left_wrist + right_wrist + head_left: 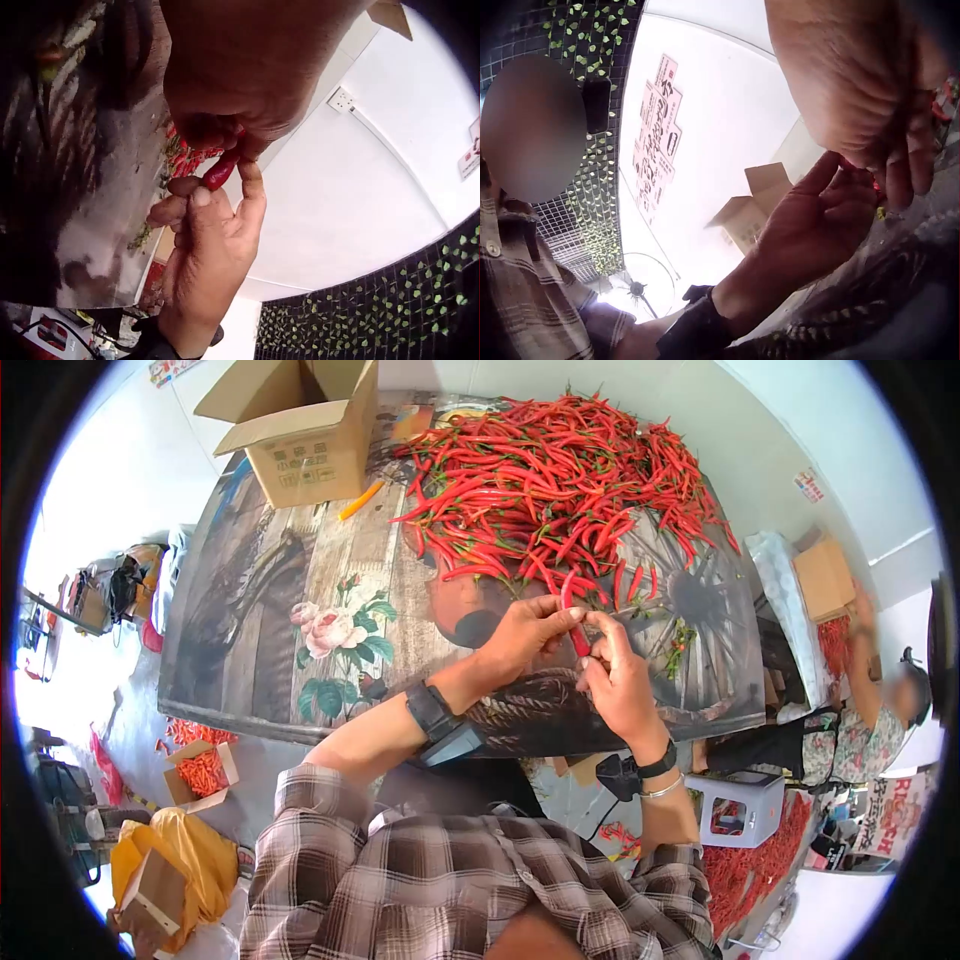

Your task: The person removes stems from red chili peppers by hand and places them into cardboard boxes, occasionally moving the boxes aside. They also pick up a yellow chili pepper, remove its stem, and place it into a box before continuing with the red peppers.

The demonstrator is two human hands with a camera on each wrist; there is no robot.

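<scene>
The left grip [522, 640] pinches 1 red chili [580, 640] between thumb and fingers; the right grip [622, 685] also pinches it, at its lower end in the head view. The chili lies between the 2 grips, with its other end sticking up past the left fingertips. Both grips are above the bench [235, 660], just beside the near edge of the chili heap [560, 480]. An open cardboard box [310, 465] stands left of the heap, near 1 orange pepper [361, 500].

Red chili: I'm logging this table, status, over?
Left hand, right hand: both pinch one red chili. Chili pile just beyond them. Nothing seen in the way.
</scene>
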